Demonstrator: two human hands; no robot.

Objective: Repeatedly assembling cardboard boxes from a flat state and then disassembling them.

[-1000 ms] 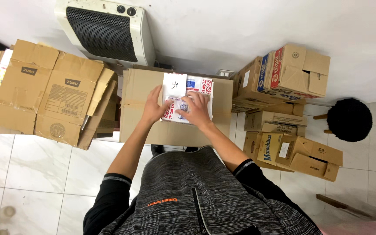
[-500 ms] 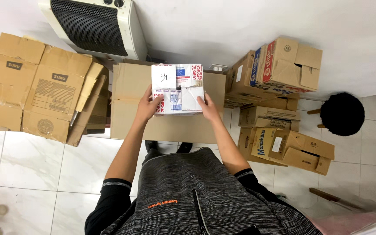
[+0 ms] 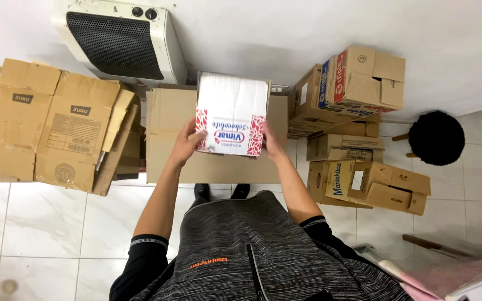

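The white-and-red box (image 3: 232, 114) is held between both hands above the brown carton (image 3: 165, 139) — left hand (image 3: 188, 144) clamped on its left edge, right hand (image 3: 271, 142) on its right — its long axis running away from the person, toward the heater (image 3: 119, 39).

left hand (image 3: 187, 146), right hand (image 3: 271, 144), fingers seemingly gripping

You have lifted the white carton (image 3: 232, 114) off the flat cardboard box (image 3: 168, 136) and turned it, so its plain white face now shows. Your left hand (image 3: 188, 144) and right hand (image 3: 270, 142) have shifted to its side edges.
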